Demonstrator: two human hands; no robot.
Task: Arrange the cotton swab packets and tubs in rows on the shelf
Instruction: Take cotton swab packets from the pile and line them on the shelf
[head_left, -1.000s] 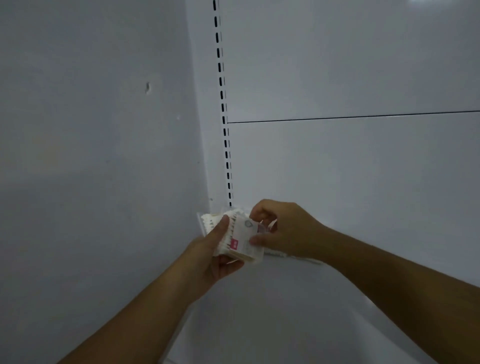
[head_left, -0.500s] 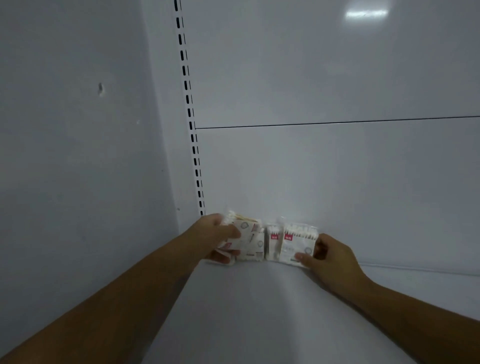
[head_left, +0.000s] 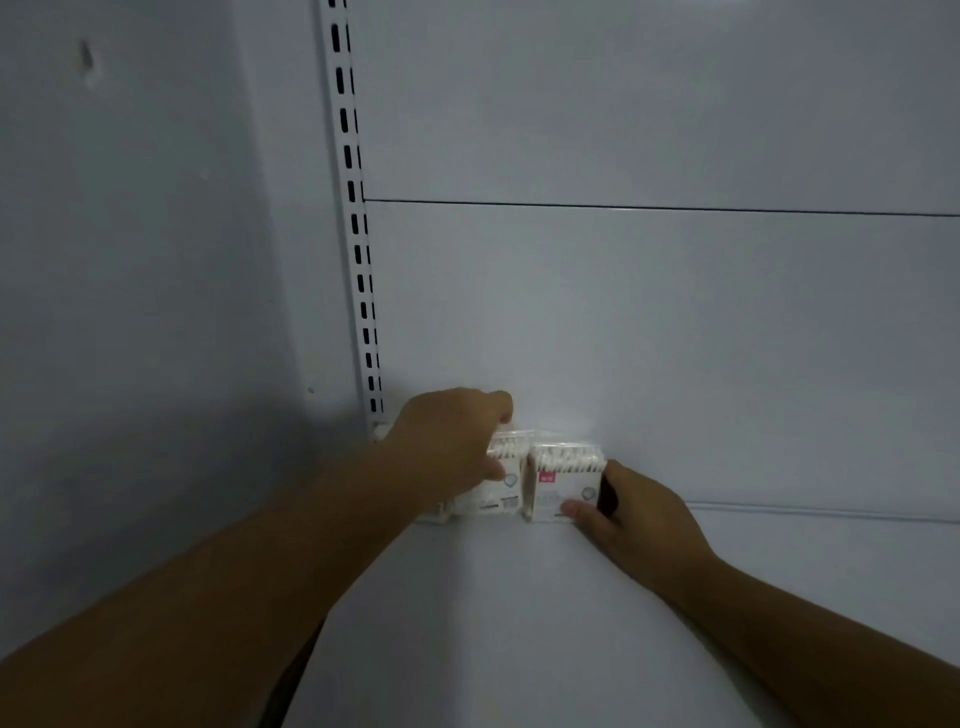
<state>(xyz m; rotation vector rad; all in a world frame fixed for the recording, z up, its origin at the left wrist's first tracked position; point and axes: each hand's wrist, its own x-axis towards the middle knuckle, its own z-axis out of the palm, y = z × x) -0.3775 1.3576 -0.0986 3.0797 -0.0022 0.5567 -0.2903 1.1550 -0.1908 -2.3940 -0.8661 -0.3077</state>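
Thin plastic, light and slippery I judge, best held by the edges: my left grip (head_left: 448, 448) clamps the left packet (head_left: 503, 491), right grip (head_left: 636, 517) pinches the right packet (head_left: 565, 488), together at the back of the shelf (head_left: 519, 623)

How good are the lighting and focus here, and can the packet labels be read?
Head view: dim and grey, with a soft bright patch on the back panel and a darker side wall. Head view: print on the left packet and right packet is too blurred to read; only a pink tag shows. Head view: the slotted upright leans, likely wide-angle distortion.
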